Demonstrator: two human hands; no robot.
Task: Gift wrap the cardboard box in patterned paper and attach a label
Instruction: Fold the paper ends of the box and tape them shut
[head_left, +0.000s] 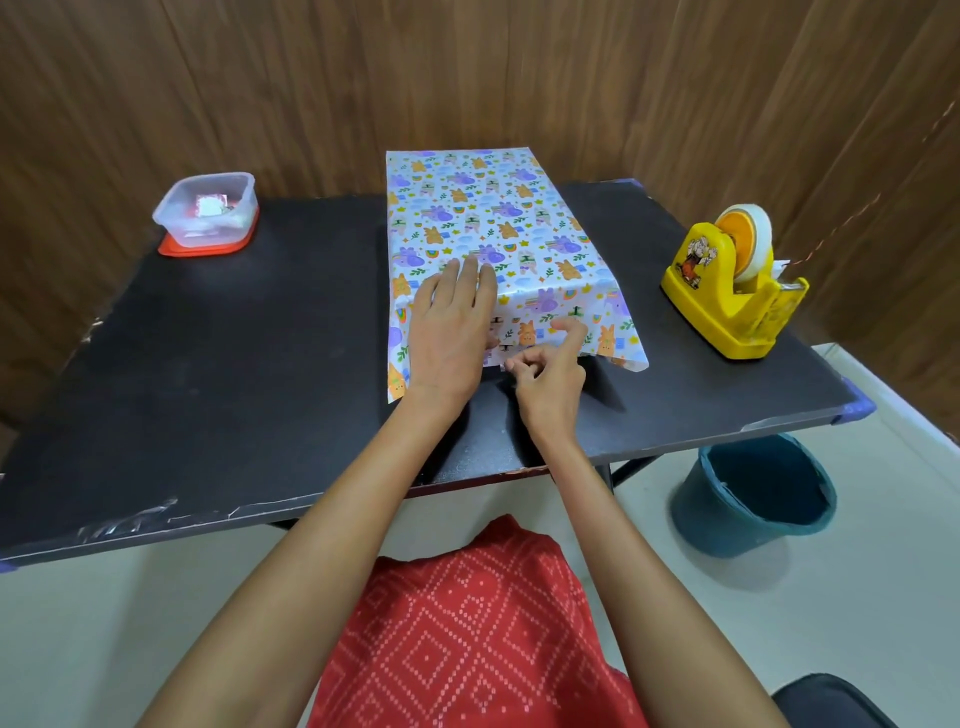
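A box covered in patterned paper (488, 218), white with purple and orange cartoon animals, lies in the middle of the black table (234, 374). No cardboard shows. My left hand (449, 332) lies flat with straight fingers on the near top edge of the wrapped box. My right hand (545, 369) is at the near end flap, forefinger pressed against the paper, the other fingers curled. Loose paper hangs past the box's near end on both sides.
A yellow tape dispenser (737, 286) stands at the right of the table. A clear plastic container (208, 208) with small items sits on a red lid at the back left. A blue bucket (753, 493) is on the floor under the table's right corner.
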